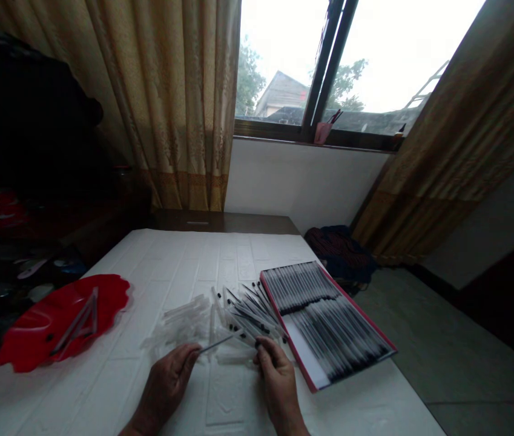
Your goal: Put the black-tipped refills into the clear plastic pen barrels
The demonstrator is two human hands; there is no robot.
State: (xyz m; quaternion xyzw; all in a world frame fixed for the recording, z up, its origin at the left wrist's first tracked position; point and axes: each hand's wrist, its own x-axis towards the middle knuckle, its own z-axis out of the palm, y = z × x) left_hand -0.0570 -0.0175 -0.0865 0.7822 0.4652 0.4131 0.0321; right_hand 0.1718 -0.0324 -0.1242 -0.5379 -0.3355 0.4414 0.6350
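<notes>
My left hand point(169, 383) is closed in a pinch on a thin grey stick point(215, 346), which slants up to the right over the table. To its right, my right hand point(277, 380) pinches a small black cap point(258, 343) between thumb and fingertips; whether a tube is joined to it is unclear. Just beyond the hands lies a loose pile of thin dark sticks point(253, 307) with small black end pieces. Clear plastic tubes point(186, 318) are heaped beside them on the left. A shallow red-edged box point(310, 357) at the right holds rows of clear, pen-like tubes point(336, 330) with dark ends.
A scalloped red plate point(115, 290) on the left of the white table point(175, 248) carries a few clear tubes and a dark piece. Dark clutter point(25, 260) stands beyond the left edge. Folded dark cloth point(341, 248) lies past the far right corner, under the window.
</notes>
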